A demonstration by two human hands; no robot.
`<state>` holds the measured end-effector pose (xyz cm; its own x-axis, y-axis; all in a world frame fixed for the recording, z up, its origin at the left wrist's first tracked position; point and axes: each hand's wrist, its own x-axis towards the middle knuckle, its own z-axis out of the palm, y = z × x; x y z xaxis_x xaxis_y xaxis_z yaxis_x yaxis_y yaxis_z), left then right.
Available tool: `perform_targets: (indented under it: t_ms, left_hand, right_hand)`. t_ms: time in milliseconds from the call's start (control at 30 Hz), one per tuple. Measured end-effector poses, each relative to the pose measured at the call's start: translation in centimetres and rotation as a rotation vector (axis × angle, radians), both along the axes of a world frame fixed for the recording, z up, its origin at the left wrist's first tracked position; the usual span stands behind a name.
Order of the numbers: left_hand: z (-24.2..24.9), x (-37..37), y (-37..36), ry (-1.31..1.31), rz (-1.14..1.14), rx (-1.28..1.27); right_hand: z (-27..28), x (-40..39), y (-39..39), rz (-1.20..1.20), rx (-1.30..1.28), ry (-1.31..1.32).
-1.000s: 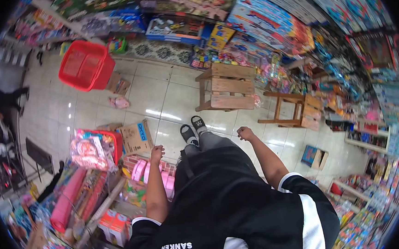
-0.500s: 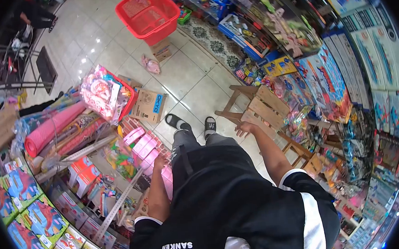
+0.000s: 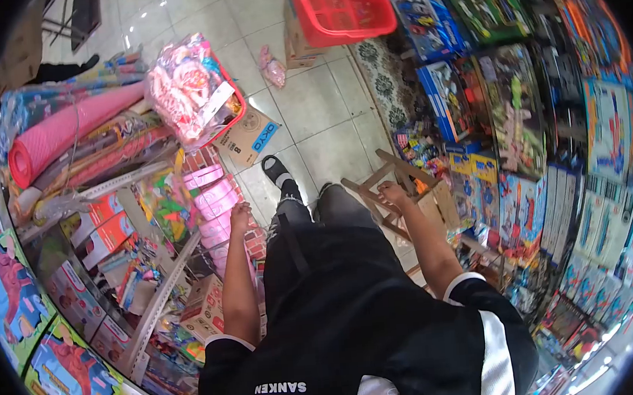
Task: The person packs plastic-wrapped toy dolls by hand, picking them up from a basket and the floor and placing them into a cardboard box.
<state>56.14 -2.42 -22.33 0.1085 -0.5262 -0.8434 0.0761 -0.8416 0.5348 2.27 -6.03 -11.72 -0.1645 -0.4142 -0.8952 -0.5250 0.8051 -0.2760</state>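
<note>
My left hand [image 3: 240, 217] hangs at my left side with its fingers curled in and nothing showing in them. In this view it overlaps the edge of the shelf, right by a row of pink shiny packages [image 3: 213, 205]. On the other side, my right hand [image 3: 395, 195] is held out with bent fingers apart, and it is empty. Behind and below that hand is a small wooden stool [image 3: 434, 202], which the fingers overlap in view. One sandalled foot [image 3: 276, 169] is stretched forward on the tiles.
A red basket of bagged goods [image 3: 234, 115] stands by a cardboard box [image 3: 252, 137] ahead on the left. Further on are a pink bagged item [image 3: 272, 67] and a red plastic basket [image 3: 346, 37]. Rolled pink mats [image 3: 70, 134] lie left; boxed toys [image 3: 515, 103] line the right.
My view has moved forward and turned, so the baskets and box sit nearer. My left foot is now in front. The right hand's fingers are more bent; the left hand has swung forward.
</note>
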Motion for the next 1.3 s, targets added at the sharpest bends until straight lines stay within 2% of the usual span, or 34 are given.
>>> perform_targets:
  t_ms: [33,67,100,133,167,200,233,267,300,367,400,433,533,567,633,667,733,833,867,933,1000,1067,1167,1300]
  left_hand:
    - [-0.5,0.5,-0.6,-0.075,0.032,-0.123]
    - [-0.8,1.1,-0.8,-0.155,0.061,-0.236]
    - [0.4,2.1,-1.8,-0.069,0.089,-0.238]
    - [2.7,2.7,-3.3,-0.115,0.133,-0.188]
    - [4.1,3.2,-4.7,-0.163,0.178,-0.140]
    - [3.2,4.2,-5.0,-0.172,0.208,-0.126]
    - [1.8,5.6,-5.8,-0.238,0.249,-0.235]
    - [0.3,6.9,-6.8,-0.308,0.288,-0.345]
    - [-0.4,7.9,-7.6,-0.322,0.313,-0.333]
    - [-1.1,9.4,-10.5,-0.481,0.323,-0.311]
    - [-0.4,9.8,-12.5,-0.368,0.375,-0.327]
    - [-1.1,10.0,-13.9,-0.374,0.404,-0.325]
    - [-5.7,11.3,-16.9,-0.245,0.526,-0.328]
    - [-6.5,11.3,-18.2,-0.237,0.553,-0.202]
    - [-7.1,11.2,-20.5,-0.072,0.591,-0.108]
    - [-7.7,11.0,-21.1,-0.076,0.605,-0.099]
    - [-9.8,10.9,-21.3,0.215,0.767,-0.235]
    - [-11.0,10.9,-21.2,0.286,0.864,-0.208]
    - [-11.1,10.7,-21.0,0.283,0.878,-0.199]
    - [-11.4,10.3,-20.6,0.217,0.764,-0.298]
    - [-11.6,10.3,-20.5,0.223,0.802,-0.294]
    - [-9.8,9.7,-20.8,0.253,0.839,-0.276]
    - [-6.9,8.2,-21.1,0.238,0.813,-0.320]
    - [-5.3,5.9,-18.8,0.195,0.662,-0.373]
  right_hand:
    - [-1.4,0.0,-1.4,0.032,0.007,0.007]
    - [-2.7,0.1,-2.3,0.091,-0.099,-0.011]
    - [-3.7,0.2,-3.1,0.150,-0.201,-0.034]
    - [-0.5,2.8,-6.0,0.077,-0.208,-0.070]
    - [-0.8,3.8,-7.7,0.108,-0.196,-0.077]
    - [-1.4,4.9,-9.2,0.051,-0.238,-0.072]
    - [-2.6,6.0,-11.1,-0.008,-0.287,-0.071]
    - [-3.9,6.9,-13.1,0.069,-0.292,-0.098]
    - [-4.8,8.5,-14.9,0.095,-0.282,-0.110]
    - [-6.4,12.1,-19.0,0.094,-0.424,-0.240]
    - [-7.9,13.8,-21.1,0.145,-0.432,-0.259]
    - [-8.7,16.2,-23.2,0.173,-0.431,-0.266]
    - [-10.2,24.4,-29.6,0.187,-0.378,-0.292]
    - [-11.2,26.6,-31.1,0.211,-0.360,-0.317]
    - [-13.9,30.9,-33.5,0.245,-0.335,-0.346]
    - [-15.2,32.9,-34.3,0.243,-0.320,-0.389]
    - [-17.0,36.1,-35.1,0.247,-0.291,-0.434]
    - [-18.7,38.9,-35.7,0.298,-0.135,-0.500]
    - [-19.1,39.5,-35.5,0.222,-0.112,-0.519]
    - [-20.2,40.3,-35.3,0.153,-0.080,-0.539]
    - [-20.9,40.4,-35.2,-0.010,-0.181,-0.615]
    - [-19.0,40.7,-34.7,-0.204,-0.204,-0.611]
    - [-21.0,37.5,-34.5,-0.080,-0.260,-0.565]
    - [-17.1,34.7,-33.2,-0.125,-0.203,-0.552]
